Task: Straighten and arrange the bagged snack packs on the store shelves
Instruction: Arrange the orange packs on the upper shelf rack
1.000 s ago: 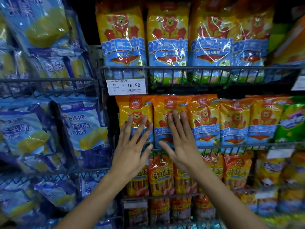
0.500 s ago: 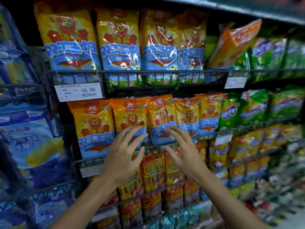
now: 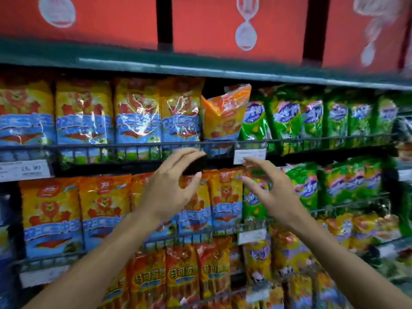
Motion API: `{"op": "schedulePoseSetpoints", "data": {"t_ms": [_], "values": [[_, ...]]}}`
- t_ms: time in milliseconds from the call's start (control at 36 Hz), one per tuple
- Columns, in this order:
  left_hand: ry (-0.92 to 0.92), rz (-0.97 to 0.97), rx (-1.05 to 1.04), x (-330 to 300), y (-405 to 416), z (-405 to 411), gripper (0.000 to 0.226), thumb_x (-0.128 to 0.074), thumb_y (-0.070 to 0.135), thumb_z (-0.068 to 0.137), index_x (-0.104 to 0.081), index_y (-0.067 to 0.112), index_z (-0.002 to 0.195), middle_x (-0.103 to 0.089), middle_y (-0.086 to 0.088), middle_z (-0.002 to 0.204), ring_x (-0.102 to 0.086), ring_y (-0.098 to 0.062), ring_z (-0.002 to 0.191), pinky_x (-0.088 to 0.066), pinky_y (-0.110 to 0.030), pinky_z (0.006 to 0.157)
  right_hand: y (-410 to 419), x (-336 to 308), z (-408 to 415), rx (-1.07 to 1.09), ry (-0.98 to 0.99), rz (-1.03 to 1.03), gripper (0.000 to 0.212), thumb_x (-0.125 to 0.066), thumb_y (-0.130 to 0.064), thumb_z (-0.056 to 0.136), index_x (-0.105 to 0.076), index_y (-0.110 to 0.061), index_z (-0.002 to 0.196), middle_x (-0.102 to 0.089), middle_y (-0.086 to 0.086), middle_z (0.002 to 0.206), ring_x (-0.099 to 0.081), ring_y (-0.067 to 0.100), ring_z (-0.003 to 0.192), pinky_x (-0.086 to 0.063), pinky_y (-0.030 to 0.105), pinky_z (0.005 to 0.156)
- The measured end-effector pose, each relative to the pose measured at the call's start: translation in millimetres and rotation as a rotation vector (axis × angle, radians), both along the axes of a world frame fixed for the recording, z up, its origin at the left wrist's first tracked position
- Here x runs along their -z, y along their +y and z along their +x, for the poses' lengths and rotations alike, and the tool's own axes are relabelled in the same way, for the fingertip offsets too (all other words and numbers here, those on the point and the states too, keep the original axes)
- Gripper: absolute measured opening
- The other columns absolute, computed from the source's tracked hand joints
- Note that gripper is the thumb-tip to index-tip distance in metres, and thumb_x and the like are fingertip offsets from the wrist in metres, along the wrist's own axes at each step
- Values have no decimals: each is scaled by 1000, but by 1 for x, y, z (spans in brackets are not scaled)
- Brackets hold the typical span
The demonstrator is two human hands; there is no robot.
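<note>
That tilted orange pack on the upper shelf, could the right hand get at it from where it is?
Probably yes: the right hand is open just below the tilted orange pack, with only the wire rail crossing its base.

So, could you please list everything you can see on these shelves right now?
Red boxes: at least three, top shelf.
Yellow-blue packs: four, upper rack, left.
Orange pack: one, tilted, upper rack, middle.
Green packs: several, upper and middle racks, right.
Orange-blue packs: several, middle rack.
Red-orange packs: several, lower rack.
Price tags: several, white, on rack rails.
Left hand: open, raised before the middle rack.
Right hand: open, alongside.
</note>
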State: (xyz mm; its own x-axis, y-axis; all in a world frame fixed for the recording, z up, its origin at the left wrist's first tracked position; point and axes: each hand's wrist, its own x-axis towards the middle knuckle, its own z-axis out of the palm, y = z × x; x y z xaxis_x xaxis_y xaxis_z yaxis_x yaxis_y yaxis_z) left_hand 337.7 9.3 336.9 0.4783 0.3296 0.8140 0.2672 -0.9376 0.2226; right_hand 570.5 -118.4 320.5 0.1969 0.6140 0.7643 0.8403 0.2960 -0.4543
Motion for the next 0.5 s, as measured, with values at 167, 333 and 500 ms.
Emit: {"op": "schedulePoseSetpoints", "data": {"t_ms": [167,333,500], "values": [[-139,-106,-85,-30,3,35,52,-65,33,99,-46,40,147,-53,16,139,-57,-6,120,-47,-35,109,15,-33,46,-122,88,-4,47,-65,-35,97,-54,-30,143,-64,-13,130,-63,5,117,-53,29,97],[-221,-176,-127,-49,13,51,57,-71,35,94,-49,29,147,-64,10,119,-64,4,92,-51,-11,82,42,-62,57,-148,33,19,51,-66,-28,98,-50,-24,147,-62,-15,130,-62,-2,109,-53,27,98],[-176,-96,-116,-69,25,56,37,-74,32,93,-64,26,128,-67,14,104,-64,2,87,-55,-22,76,67,-88,53,-74,-130,99,58,-70,-31,96,-48,-19,148,-64,-10,114,-64,3,84,-54,19,77]]}}
